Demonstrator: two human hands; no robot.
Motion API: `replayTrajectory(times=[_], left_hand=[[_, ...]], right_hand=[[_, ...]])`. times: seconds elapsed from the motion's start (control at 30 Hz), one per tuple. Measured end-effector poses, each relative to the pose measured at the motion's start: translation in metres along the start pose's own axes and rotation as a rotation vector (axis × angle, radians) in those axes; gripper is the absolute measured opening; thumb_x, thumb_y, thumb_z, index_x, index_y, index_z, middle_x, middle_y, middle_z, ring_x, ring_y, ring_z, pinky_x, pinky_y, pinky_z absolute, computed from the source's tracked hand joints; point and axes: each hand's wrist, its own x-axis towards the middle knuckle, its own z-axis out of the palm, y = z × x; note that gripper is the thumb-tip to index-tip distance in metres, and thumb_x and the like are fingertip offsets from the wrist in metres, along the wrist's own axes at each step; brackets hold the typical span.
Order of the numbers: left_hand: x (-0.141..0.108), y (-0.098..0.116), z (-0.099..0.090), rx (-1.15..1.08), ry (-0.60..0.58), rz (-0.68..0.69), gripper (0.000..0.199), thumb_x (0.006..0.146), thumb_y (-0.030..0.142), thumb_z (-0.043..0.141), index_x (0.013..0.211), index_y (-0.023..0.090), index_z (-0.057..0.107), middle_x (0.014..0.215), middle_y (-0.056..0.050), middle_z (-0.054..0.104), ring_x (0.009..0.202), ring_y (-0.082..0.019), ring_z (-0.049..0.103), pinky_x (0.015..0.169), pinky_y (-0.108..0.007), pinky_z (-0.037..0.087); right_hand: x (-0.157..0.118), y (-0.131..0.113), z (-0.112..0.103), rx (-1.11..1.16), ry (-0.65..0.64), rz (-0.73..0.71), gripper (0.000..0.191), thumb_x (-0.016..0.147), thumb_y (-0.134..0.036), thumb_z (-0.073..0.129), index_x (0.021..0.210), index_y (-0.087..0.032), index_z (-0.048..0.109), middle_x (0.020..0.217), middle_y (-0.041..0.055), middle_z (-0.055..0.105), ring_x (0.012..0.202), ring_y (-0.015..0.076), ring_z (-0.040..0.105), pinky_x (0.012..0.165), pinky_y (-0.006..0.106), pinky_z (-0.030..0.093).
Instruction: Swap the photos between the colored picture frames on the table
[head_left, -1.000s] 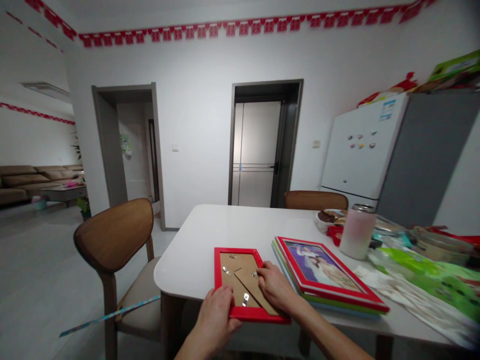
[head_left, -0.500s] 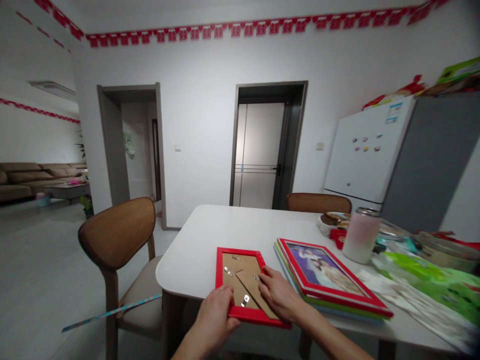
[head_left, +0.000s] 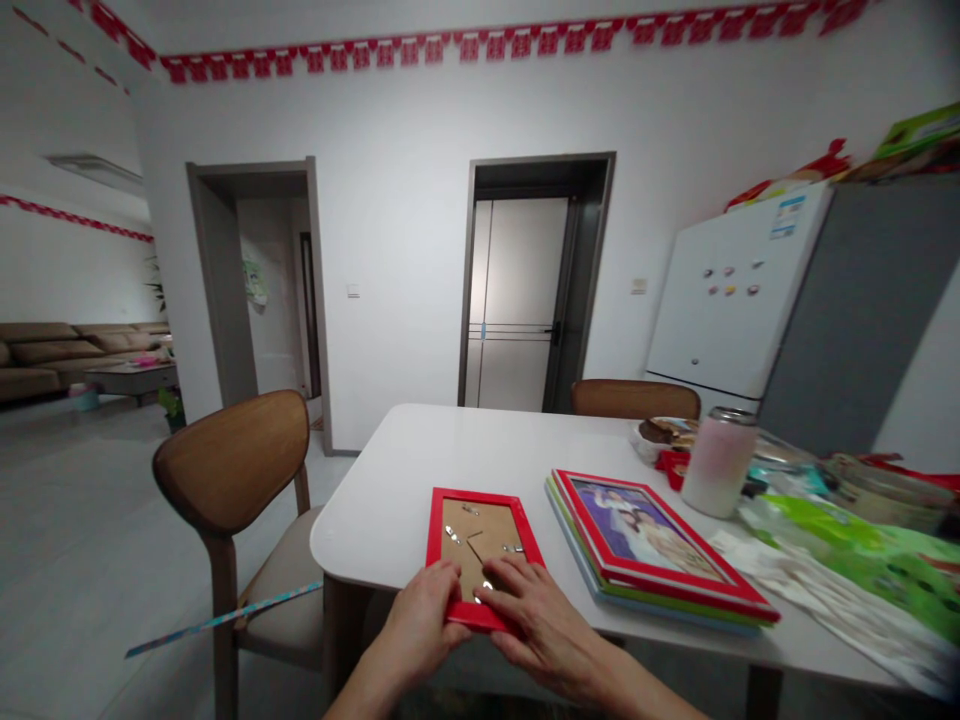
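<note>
A red picture frame lies face down at the table's near edge, its brown backing board and several small metal clips facing up. My left hand grips its lower left corner, fingers on the red border and thumb at the near edge. Across the lower right part rests my right hand, fingertips at a metal clip near the bottom and thumb by the near edge. That hand hides the lower right corner and part of the backing. Just right lies a stack of frames, topped by a red photo frame with its picture up.
On the white table, a pink and white tumbler stands behind the stack. White gloves and a green plastic package lie at the right. A wooden chair stands left, another chair at the far side.
My right hand has moved from the frame's right side down to the clip near its bottom edge. The frame has turned slightly, and my left hand still holds its lower left corner.
</note>
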Motion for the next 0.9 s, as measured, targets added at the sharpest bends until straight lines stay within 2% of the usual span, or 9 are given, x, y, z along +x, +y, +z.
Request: replayTrajectory(times=[0.27,0.47,0.6,0.73,0.8,0.9], left_hand=[[0.003,-0.004,-0.002,0.012,0.001,-0.025,0.037,0.064,0.023,0.056,0.100,0.020,0.048,0.102,-0.002,0.054,0.089,-0.017,0.050,0.078,-0.025,0.038],[0.000,-0.005,-0.001,-0.001,0.006,0.004,0.036,0.066,0.026,0.056,0.101,0.020,0.048,0.102,-0.003,0.053,0.088,-0.017,0.049,0.078,-0.026,0.038],[-0.001,-0.007,0.002,-0.014,0.037,0.019,0.039,0.066,0.023,0.056,0.103,0.019,0.047,0.099,-0.002,0.053,0.087,-0.016,0.049,0.077,-0.025,0.037],[-0.002,-0.010,0.006,0.011,0.024,-0.008,0.038,0.062,0.023,0.059,0.099,0.019,0.049,0.094,-0.002,0.054,0.085,-0.017,0.049,0.075,-0.024,0.038],[-0.002,-0.010,0.007,0.008,0.013,-0.025,0.041,0.061,0.022,0.060,0.100,0.019,0.049,0.098,-0.002,0.053,0.088,-0.017,0.049,0.077,-0.024,0.037],[-0.003,-0.011,0.007,-0.028,0.003,-0.017,0.050,0.060,0.021,0.060,0.108,0.019,0.045,0.107,-0.003,0.051,0.095,-0.018,0.047,0.083,-0.024,0.035]], right_hand=[[0.007,0.003,0.014,-0.075,0.007,0.073,0.038,0.070,-0.038,0.050,0.108,-0.031,0.051,0.119,0.0056,0.043,0.108,0.0266,0.033,0.086,0.040,0.028],[0.005,0.000,0.006,0.003,0.003,-0.002,0.030,0.065,-0.031,0.055,0.094,-0.027,0.057,0.114,0.0043,0.044,0.105,0.0230,0.036,0.088,0.036,0.027],[0.004,0.000,0.000,0.052,0.001,-0.007,0.033,0.068,-0.032,0.051,0.101,-0.027,0.054,0.112,0.0044,0.046,0.104,0.0217,0.037,0.088,0.034,0.027],[0.031,0.009,0.008,0.107,0.038,0.123,0.035,0.078,-0.030,0.036,0.109,-0.021,0.051,0.108,0.0083,0.051,0.097,0.0195,0.044,0.084,0.031,0.031],[0.052,0.014,0.016,0.087,0.052,0.189,0.033,0.079,-0.024,0.033,0.103,-0.018,0.055,0.102,0.0091,0.054,0.093,0.0186,0.046,0.081,0.029,0.032],[0.077,0.018,0.026,0.026,0.032,0.212,0.029,0.076,-0.017,0.036,0.092,-0.019,0.060,0.095,0.0074,0.055,0.091,0.0180,0.045,0.078,0.029,0.032]])
